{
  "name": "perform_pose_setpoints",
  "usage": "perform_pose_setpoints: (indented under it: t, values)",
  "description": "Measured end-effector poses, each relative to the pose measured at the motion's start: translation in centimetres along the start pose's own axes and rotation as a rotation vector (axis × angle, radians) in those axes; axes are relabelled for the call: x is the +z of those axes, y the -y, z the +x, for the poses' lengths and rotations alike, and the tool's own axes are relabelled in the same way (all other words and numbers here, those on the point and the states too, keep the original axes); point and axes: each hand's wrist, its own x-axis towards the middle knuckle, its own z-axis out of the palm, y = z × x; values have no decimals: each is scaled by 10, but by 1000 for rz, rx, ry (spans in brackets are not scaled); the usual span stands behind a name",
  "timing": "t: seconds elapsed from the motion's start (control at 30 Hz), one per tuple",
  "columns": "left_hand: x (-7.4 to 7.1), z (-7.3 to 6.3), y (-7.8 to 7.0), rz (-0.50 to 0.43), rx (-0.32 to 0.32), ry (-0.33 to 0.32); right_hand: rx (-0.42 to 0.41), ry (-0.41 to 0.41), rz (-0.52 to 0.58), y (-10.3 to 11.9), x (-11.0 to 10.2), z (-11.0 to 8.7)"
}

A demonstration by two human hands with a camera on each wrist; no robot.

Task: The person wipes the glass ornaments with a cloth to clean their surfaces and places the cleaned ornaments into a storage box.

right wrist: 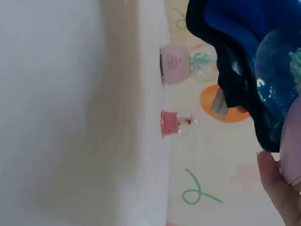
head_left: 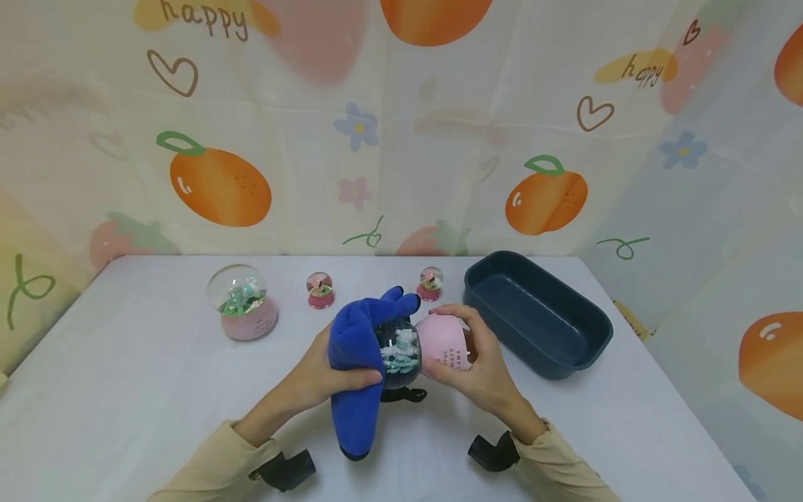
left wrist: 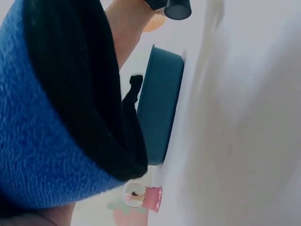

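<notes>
In the head view a snow globe (head_left: pixel 401 352) with a pale teal and white figure inside lies on its side between the hands, above the table. The right hand (head_left: pixel 486 366) grips its pink base (head_left: pixel 442 340), which carries small lettering. A blue cloth (head_left: pixel 354 341) with black edging drapes round the glass; the left hand (head_left: pixel 316 369) holds this cloth against it, thumb across the front. Up close in the left wrist view, the cloth (left wrist: pixel 51 117) hides most of the left hand. The right wrist view shows the clear dome (right wrist: pixel 277 70) resting against the blue fabric.
Another large pink-based snow globe (head_left: pixel 247 321) stands at the left of the white table (head_left: pixel 125 390). Two small snow globes, one left of centre (head_left: pixel 321 296) and one right (head_left: pixel 430 284), are near the back edge. A dark blue rectangular bin (head_left: pixel 533 314) sits at the right.
</notes>
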Motion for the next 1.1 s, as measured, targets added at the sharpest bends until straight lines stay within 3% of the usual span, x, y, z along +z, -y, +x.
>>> perform_pose_setpoints:
  t: [0.33,0.6,0.77,0.9,1.1]
  values:
    - [2,-2,-5,59,85,-111,36,26,-56,-4,-2,2]
    - [4,-1,-5,93,61,-136,72,84,15,-6,-7,3]
    - [6,1,-6,112,25,-105,58,69,-6,-5,-7,4]
    - [10,2,-5,195,13,-76,2,63,-125,-3,-2,3]
    - [15,1,-4,305,5,-108,-132,62,-269,1,4,0]
